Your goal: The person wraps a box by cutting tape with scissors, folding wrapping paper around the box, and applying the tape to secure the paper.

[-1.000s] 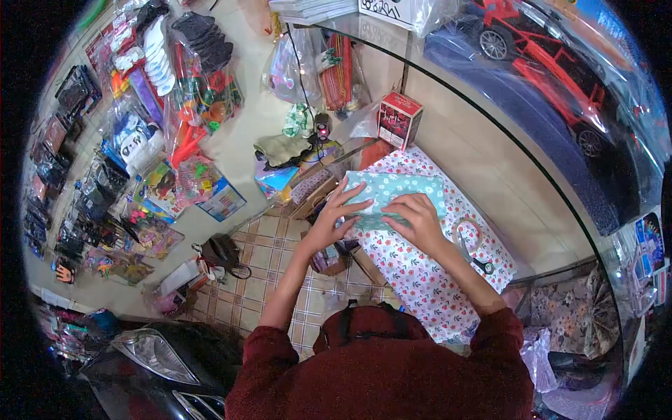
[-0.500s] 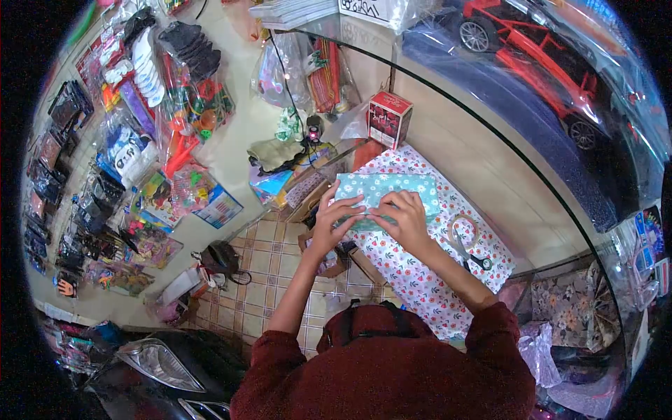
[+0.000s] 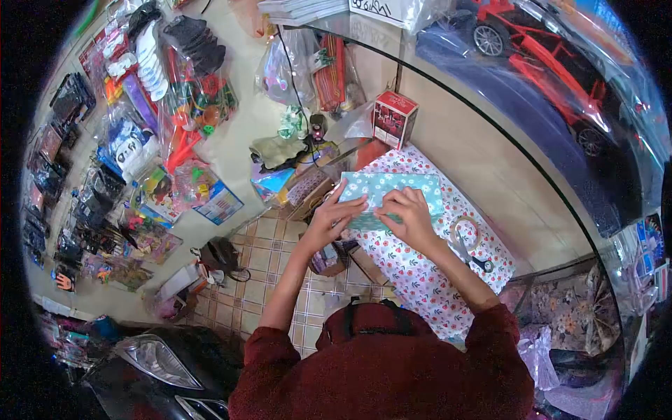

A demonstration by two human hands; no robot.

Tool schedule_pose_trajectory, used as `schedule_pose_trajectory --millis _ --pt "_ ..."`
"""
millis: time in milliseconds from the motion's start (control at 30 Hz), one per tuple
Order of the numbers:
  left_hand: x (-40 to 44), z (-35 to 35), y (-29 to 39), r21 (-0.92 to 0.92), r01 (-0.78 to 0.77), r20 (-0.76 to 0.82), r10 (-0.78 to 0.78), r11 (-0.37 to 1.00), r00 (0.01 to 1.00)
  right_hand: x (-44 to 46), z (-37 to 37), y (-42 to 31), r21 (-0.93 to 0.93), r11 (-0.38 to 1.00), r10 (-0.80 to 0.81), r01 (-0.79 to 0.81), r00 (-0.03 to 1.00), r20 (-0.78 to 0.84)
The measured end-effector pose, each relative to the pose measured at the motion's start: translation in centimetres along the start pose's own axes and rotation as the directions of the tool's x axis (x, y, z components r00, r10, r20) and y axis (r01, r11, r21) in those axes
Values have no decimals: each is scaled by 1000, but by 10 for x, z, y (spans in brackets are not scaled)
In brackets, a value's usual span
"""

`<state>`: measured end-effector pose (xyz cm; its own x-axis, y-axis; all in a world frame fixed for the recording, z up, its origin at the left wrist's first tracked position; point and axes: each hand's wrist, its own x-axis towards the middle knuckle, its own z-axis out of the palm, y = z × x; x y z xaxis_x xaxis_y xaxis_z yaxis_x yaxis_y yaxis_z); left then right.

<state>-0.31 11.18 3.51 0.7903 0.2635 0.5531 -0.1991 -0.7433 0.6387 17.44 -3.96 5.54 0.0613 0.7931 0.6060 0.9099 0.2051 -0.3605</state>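
Parcel [image 3: 381, 185], daisy-printed, lies on the floral sheet [image 3: 420, 290], likely light and firm, best held by its edges. Left hand [image 3: 330, 220] rests spread on it; whether the right hand [image 3: 411, 215], fingers bunched, pinches anything, I cannot tell.

on you, one dark maroon top [image 3: 378, 388] of soft, fuzzy-looking fabric, plain across its surface. two matching maroon sleeves [image 3: 495, 332], wide at the cuffs, leaving your forearms bare. one rounded maroon piece [image 3: 372, 323] between your sleeves, garment part or bag unclear, with black straps [image 3: 398, 319].
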Motion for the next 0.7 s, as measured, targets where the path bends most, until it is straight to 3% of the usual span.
schedule_pose_trajectory --millis 200,267,500,700 --pt "-6 7 -11 -152 100 -107 -117 983 987 2 -4 -10 -51 996 75 -74 997 15" --pt "-6 10 -10 -162 110 -136 -133 981 982 6 1 -10 -32 999 24 -25 999 -24" --pt "-6 4 -11 -173 96 -103 -114 980 988 14 12 -2 68 995 -66 68 997 -33" --pt "-1 -5 -2 -145 105 -25 -110 984 994 18 13 -3 77 997 -6 8 999 -32"
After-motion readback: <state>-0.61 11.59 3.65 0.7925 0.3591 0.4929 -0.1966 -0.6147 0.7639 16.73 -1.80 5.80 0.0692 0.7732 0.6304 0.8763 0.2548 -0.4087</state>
